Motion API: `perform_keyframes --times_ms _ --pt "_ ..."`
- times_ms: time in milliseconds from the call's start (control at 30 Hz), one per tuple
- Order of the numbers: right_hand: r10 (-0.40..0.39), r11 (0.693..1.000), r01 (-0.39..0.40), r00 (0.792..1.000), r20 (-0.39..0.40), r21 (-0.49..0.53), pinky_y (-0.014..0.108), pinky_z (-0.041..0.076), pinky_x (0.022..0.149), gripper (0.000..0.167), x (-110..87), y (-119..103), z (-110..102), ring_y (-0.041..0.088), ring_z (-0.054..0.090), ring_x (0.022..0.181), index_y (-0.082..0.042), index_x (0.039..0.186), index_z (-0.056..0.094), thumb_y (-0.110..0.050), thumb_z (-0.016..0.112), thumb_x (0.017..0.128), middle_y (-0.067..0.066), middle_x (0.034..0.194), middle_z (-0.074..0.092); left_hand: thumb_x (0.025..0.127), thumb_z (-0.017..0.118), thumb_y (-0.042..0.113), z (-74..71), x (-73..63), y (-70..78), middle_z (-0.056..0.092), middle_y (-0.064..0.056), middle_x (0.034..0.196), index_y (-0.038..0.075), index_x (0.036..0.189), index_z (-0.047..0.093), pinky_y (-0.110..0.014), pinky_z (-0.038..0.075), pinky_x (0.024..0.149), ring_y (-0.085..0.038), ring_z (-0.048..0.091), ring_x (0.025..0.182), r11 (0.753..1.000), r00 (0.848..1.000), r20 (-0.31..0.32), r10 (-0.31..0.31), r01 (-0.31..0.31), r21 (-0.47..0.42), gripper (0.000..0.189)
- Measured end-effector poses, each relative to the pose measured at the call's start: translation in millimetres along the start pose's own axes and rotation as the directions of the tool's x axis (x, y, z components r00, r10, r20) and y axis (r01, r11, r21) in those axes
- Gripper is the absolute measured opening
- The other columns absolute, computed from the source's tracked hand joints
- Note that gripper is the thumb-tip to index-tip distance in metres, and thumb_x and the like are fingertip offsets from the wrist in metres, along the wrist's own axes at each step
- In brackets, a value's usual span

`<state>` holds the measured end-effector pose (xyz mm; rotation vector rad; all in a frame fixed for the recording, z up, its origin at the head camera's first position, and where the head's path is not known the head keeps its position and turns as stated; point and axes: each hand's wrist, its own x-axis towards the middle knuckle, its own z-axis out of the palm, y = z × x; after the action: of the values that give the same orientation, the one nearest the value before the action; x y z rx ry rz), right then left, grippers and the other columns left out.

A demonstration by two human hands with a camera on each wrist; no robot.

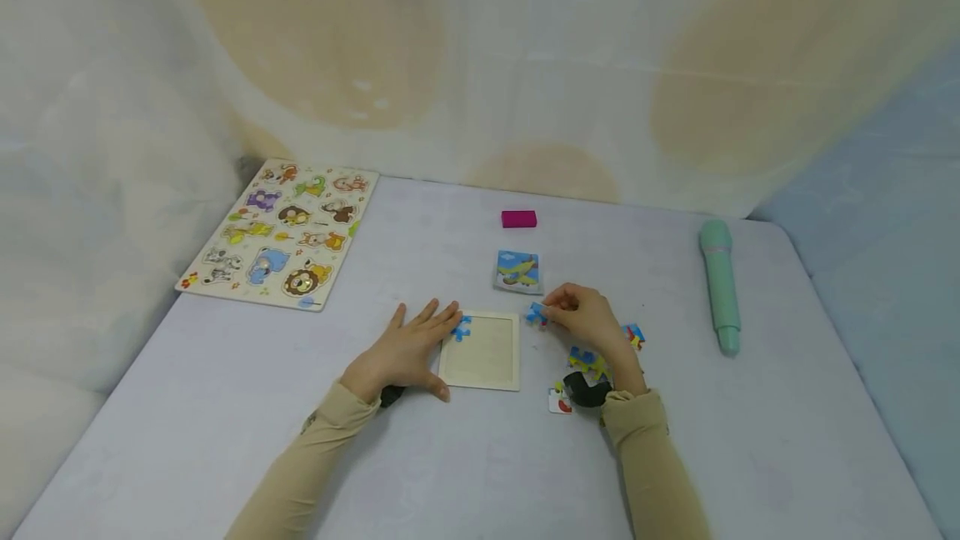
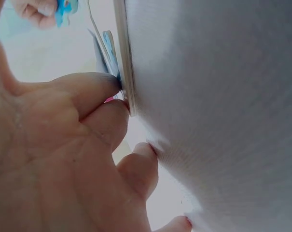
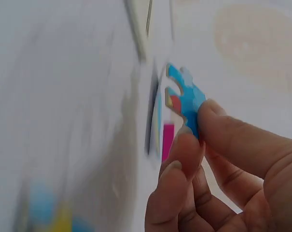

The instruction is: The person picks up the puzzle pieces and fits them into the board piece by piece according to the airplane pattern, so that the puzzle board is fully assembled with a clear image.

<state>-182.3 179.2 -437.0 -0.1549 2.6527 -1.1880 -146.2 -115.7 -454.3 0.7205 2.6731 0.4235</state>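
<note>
My right hand point(image 1: 588, 322) pinches a blue jigsaw piece point(image 3: 187, 99) between thumb and fingertips, just right of the puzzle frame. The piece carries a small red and yellow patch. A square wooden puzzle frame point(image 1: 480, 384) lies flat on the table, and another blue jigsaw piece point(image 1: 462, 328) sits in its upper left corner. My left hand point(image 1: 408, 352) is spread with straight fingers along the frame's left side, fingertips at its edge and upper left corner. Near my right wrist lie several loose jigsaw pieces point(image 1: 587, 362), partly hidden by the arm.
A small airplane picture card point(image 1: 517, 270) lies beyond the frame, with a magenta block point(image 1: 519, 219) behind it. An animal puzzle board point(image 1: 281, 236) rests at the far left. On the right lies a mint-green microphone-shaped object point(image 1: 722, 290). Fabric hangs at the table's back and sides.
</note>
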Motion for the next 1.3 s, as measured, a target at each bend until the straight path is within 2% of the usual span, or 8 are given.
perform_keyframes --times_ms 100,233,367,567,867,1133,1300 --pt "-0.029 0.999 0.027 0.998 0.063 0.030 0.023 0.046 0.062 0.015 7.0 -15 16 0.013 0.055 0.071 -0.005 0.101 0.068 -0.018 0.066 0.092 0.008 0.088 0.067 0.058 0.087 0.053 0.9 1.9 0.4 0.016 -0.002 0.163 0.013 0.155 0.025 -0.070 0.004 0.114 -0.030 0.008 0.152 1.000 1.000 -0.006 0.003 -0.003 0.000 0.122" --pt "-0.028 0.999 0.026 0.994 0.105 0.027 0.021 0.045 0.061 0.011 13.0 -29 37 0.011 0.053 0.069 -0.007 0.096 0.069 -0.016 0.068 0.090 0.004 0.083 0.065 0.059 0.087 0.053 0.9 3.8 1.8 0.016 -0.002 0.163 0.013 0.155 0.024 -0.070 0.003 0.114 -0.031 0.008 0.152 1.000 1.000 -0.005 0.015 -0.015 -0.013 0.121" --pt "-0.057 0.998 0.056 0.993 0.099 0.010 0.021 0.045 0.061 0.009 15.7 -37 52 0.012 0.055 0.070 -0.007 0.094 0.070 -0.014 0.069 0.089 0.004 0.082 0.066 0.060 0.086 0.054 0.2 3.3 1.7 0.016 -0.003 0.163 0.012 0.155 0.024 -0.071 0.004 0.114 -0.031 0.008 0.152 1.000 1.000 -0.005 0.014 -0.014 -0.007 0.120" --pt "-0.096 0.995 0.097 0.993 0.063 -0.008 0.021 0.047 0.062 0.008 18.4 -44 63 0.013 0.057 0.073 -0.006 0.094 0.070 -0.012 0.069 0.088 0.005 0.082 0.067 0.061 0.085 0.055 -1.3 0.4 0.0 0.017 -0.004 0.163 0.011 0.154 0.025 -0.071 0.004 0.113 -0.032 0.009 0.152 1.000 1.000 -0.018 0.009 -0.009 0.003 0.120" --pt "-0.085 0.996 0.087 0.994 0.070 -0.023 0.022 0.046 0.064 0.010 12.6 -44 67 0.013 0.056 0.074 -0.007 0.096 0.070 -0.013 0.070 0.088 0.004 0.082 0.064 0.062 0.085 0.055 0.8 -1.3 -1.0 0.016 -0.006 0.163 0.012 0.154 0.026 -0.070 0.005 0.114 -0.033 0.010 0.152 1.000 1.000 -0.017 0.010 -0.010 0.009 0.118" --pt "-0.184 0.970 0.204 0.972 0.145 -0.135 0.023 0.043 0.063 0.016 7.7 -49 67 0.014 0.051 0.073 -0.009 0.104 0.074 -0.013 0.069 0.089 0.005 0.083 0.060 0.061 0.085 0.055 -1.7 -2.8 -0.9 0.018 -0.008 0.163 0.013 0.154 0.027 -0.069 0.007 0.115 -0.032 0.012 0.152 1.000 1.000 -0.026 0.006 -0.006 0.008 0.117" --pt "-0.178 0.966 0.206 0.969 0.172 -0.159 0.024 0.044 0.067 0.019 4.7 -49 65 0.015 0.051 0.076 -0.011 0.107 0.074 -0.012 0.070 0.088 0.006 0.088 0.059 0.061 0.086 0.055 -2.2 -3.2 1.2 0.020 -0.006 0.163 0.014 0.154 0.028 -0.068 0.007 0.115 -0.030 0.013 0.152 1.000 1.000 -0.029 0.000 0.000 -0.005 0.117"
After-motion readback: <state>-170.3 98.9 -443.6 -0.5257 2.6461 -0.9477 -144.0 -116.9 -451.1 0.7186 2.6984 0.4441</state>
